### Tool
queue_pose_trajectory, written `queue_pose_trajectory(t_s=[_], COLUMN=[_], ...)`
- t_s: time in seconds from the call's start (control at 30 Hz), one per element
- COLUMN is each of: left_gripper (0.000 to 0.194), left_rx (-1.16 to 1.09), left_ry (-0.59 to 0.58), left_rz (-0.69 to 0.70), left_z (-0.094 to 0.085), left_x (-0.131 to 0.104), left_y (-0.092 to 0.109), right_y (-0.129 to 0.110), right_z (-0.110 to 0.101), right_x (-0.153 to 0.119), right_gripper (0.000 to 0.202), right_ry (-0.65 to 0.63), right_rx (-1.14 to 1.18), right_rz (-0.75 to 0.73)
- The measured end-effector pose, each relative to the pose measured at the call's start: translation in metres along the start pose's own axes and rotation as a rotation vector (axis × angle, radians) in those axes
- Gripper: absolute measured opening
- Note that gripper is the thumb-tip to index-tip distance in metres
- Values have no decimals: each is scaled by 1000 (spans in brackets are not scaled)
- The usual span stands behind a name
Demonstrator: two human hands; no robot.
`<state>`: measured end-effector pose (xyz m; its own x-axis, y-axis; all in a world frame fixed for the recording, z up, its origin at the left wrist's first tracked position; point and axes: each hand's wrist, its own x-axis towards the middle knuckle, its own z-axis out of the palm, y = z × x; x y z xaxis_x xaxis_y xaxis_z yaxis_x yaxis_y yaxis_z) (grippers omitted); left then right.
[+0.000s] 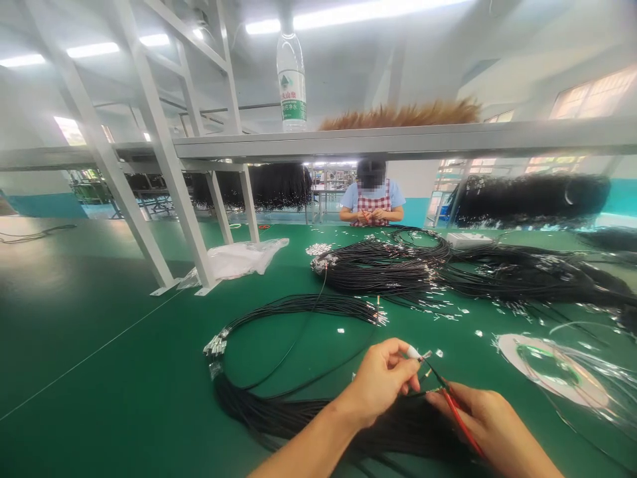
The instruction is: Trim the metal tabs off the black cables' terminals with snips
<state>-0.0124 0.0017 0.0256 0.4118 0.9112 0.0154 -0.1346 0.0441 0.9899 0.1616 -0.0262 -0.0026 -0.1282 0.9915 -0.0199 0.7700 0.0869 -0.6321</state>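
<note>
My left hand [385, 375] is closed in a pinch, with white tape or a finger cover on one fingertip. Between its fingers is a black cable's end with a small shiny piece [424, 357] on it. My right hand [480, 415] is wrapped round a slim red-handled tool [460, 419]. The tool's dark narrow tip reaches to the cable end by my left fingertips; its exact kind is unclear. Under both hands lies a thick bundle of black cables [253, 405], curving left and back to silvery ends. Some of that bundle is hidden by my forearms.
The green table [124, 372] carries a larger black cable pile [378, 265] behind. At right lies a white disc [512, 352] with clear strands. A clear plastic bag [243, 257] rests by the metal frame legs [166, 159]. A shelf [398, 141] crosses overhead, holding a bottle [292, 86]. Opposite sits a co-worker [373, 199].
</note>
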Motion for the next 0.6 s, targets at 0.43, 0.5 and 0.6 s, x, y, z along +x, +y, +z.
queue_pose_trajectory(t_s=[0.43, 0.5, 0.6], left_gripper=[41, 41, 41], left_rx=[-293, -274, -257], left_ry=[-87, -63, -63], left_rz=[-132, -117, -109], left_z=[-13, -12, -11], left_x=[1, 1, 2], left_y=[4, 3, 0], right_y=[25, 18, -10], right_z=[-15, -27, -34], right_x=[9, 8, 6], right_gripper=[40, 43, 49], right_ry=[272, 377, 453], right_rx=[87, 257, 496], right_rz=[96, 170, 197])
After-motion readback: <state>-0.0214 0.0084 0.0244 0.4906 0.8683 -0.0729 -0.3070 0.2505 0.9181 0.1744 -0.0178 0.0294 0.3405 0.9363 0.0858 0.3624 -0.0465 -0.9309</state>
